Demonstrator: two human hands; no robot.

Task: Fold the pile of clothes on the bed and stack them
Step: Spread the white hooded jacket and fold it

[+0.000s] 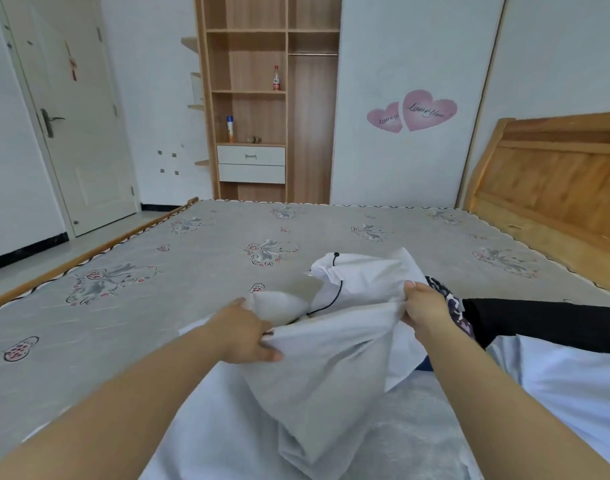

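Much of the pile was hard to read. The white garment (334,341) was bunched into folds, so its shape and kind could not be told; a black drawstring (336,285) with a small toggle ran across its upper part. Its lower end ran out of view at the bottom edge. To the right, a dark patterned cloth (452,303) showed only as a strip behind the right wrist, and a black garment (538,320) lay flat beyond it, cut off at the right edge. A pale blue cloth (573,382) spread across the near right corner, also cropped.

Both forearms reached forward from the bottom corners. The left hand (244,332) lay knuckles up, its grip closed in a pinch on an edge of the white garment, thumb and fingers curled round the fabric. The right hand (424,306) gripped another bunched edge higher and to the right, fingers wrapped over the cloth, thumb side toward the camera. The garment hung stretched between the two grips, lifted just above the bed (158,271), near its front edge, its lower part draping down toward the person.

Beyond the patterned mattress stood a wooden wardrobe (269,98), a white door (71,116) and a wooden headboard (556,174).
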